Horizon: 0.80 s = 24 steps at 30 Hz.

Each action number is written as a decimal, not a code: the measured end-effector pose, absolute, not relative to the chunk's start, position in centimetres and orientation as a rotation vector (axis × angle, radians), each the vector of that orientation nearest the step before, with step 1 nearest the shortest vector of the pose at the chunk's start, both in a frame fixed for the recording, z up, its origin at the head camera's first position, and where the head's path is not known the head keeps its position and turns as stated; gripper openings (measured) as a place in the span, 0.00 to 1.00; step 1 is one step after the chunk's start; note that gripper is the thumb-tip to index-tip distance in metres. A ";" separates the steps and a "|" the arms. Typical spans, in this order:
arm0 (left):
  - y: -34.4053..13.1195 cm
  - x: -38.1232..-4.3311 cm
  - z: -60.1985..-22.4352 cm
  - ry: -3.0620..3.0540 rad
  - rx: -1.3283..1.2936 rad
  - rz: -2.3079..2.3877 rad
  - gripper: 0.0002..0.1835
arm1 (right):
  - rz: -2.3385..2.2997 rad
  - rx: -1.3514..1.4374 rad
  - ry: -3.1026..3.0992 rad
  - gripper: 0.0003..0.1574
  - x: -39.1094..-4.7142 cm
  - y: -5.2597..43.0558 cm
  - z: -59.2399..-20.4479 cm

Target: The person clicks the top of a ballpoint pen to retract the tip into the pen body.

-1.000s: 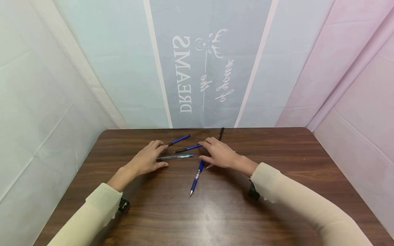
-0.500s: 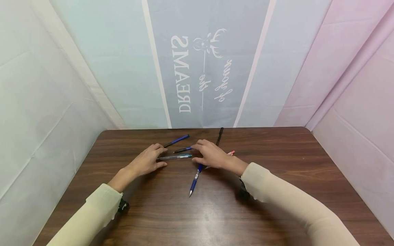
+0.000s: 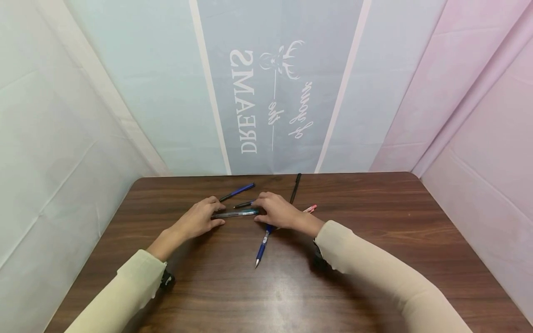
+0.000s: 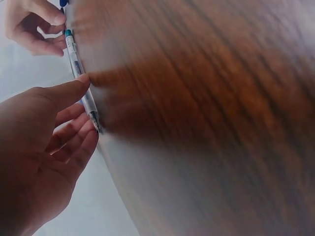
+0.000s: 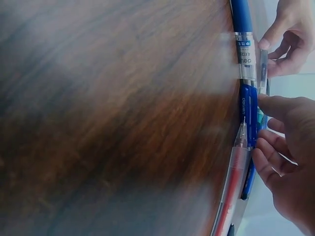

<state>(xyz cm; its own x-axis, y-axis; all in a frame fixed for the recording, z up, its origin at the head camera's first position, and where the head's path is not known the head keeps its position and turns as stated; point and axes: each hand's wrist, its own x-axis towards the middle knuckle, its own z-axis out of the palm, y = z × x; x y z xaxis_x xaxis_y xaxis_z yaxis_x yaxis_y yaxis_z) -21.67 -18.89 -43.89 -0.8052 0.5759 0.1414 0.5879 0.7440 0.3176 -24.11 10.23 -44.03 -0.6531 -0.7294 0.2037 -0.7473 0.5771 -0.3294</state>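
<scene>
One clear pen (image 3: 237, 214) lies between our parted thumbs and fingers — tip at our left hand (image 3: 197, 217), teal end at our right hand (image 3: 278, 211) — neither gripping.

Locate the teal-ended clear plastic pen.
In the head view, the teal-ended clear plastic pen lies left of centre on the brown woodgrain table, between the left hand and right hand.
</scene>
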 end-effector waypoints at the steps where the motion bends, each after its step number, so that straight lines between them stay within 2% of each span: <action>1: -18.9 -21.7 -43.9 -2.905 -0.963 -0.552 0.20 | 0.611 1.284 -2.752 0.23 -24.2 10.2 -44.1; 24: -18.7 -22.4 -44.6 -2.873 -0.981 -0.661 0.03 | 0.677 1.240 -2.730 0.10 -24.1 8.8 -45.2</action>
<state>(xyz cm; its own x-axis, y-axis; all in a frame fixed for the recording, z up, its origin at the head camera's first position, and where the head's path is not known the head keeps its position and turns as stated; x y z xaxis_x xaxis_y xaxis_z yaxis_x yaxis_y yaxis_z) -22.38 -18.69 -44.57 -0.8000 0.5766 0.1660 0.5912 0.7102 0.3822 -24.12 8.78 -45.23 -0.6726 -0.7008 0.2376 -0.7306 0.5781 -0.3634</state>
